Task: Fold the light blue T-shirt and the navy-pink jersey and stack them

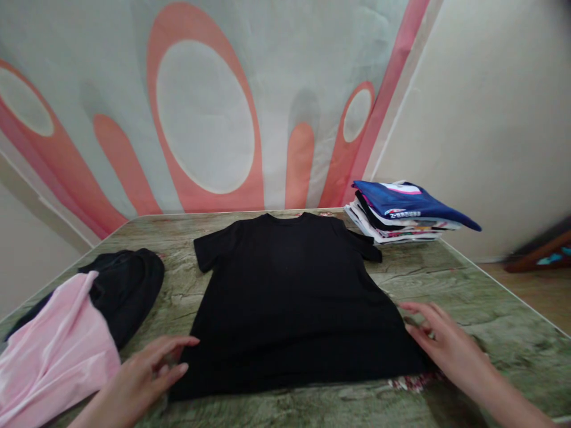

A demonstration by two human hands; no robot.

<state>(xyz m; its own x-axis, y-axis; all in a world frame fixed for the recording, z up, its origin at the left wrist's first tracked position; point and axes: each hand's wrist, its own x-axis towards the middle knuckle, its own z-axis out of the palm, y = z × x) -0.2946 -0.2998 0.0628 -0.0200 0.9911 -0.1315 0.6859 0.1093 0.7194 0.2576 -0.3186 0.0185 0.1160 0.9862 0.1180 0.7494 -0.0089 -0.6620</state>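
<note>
A black T-shirt [289, 297] lies spread flat on the table, neck toward the wall and hem toward me. My left hand [145, 374] rests at the shirt's lower left corner, fingers stretched and slightly curled, touching the hem edge. My right hand [439, 339] lies at the lower right corner, fingers spread flat against the fabric's edge. Neither hand grips anything that I can see.
A pile of pink cloth [53, 351] and a black garment [129, 291] lies at the left. A stack of folded shirts [401, 214], a blue one on top, sits at the back right. The green marbled table [491, 303] ends at the right, beside wooden floor.
</note>
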